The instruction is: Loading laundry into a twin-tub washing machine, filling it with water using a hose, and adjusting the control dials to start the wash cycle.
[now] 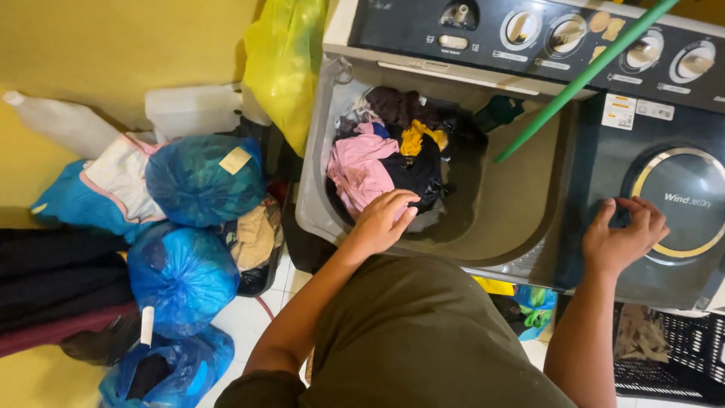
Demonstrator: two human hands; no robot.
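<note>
Item: pile of wet laundry (pixel 393 155), lying in the open wash tub (pixel 513 204) of a twin-tub washing machine (pixel 604 151), heaped against the tub's left and rear walls. Contents seen: a pink garment (pixel 356 168) at front left, a black garment (pixel 419 174) beside it, a yellow piece (pixel 418 136) above the black one, a dark maroon piece (pixel 393 102) at the rear. Dark water stood around the pile.

Left hand (pixel 381 219): reached over the tub's front rim, fingers spread and slightly curled, fingertips (pixel 404 200) touching the pink and black garments; nothing was clasped.

Right hand (pixel 623 238): rested on the dark lid (pixel 672 189) of the spin compartment, to the right of the tub, fingers bent down against the lid's round window rim; it gripped no loose thing.

Adjacent: a green pole (pixel 581 79) slanted from the upper right down into the tub, its lower end just right of the pile. The control panel (pixel 544 34) with round dials ran along the back of the machine.

Surroundings, left of machine: a yellow plastic bag (pixel 285 64) against the yellow wall; three blue plastic bags (pixel 202 181), stuffed and stacked on the floor; a white plastic jug (pixel 189 109) and a clear bottle (pixel 60 121) behind them; dark folded cloth (pixel 53 279) at the far left.

Surroundings, right: a black plastic crate (pixel 668 351) on the floor below the machine, with pale cloth inside.
</note>
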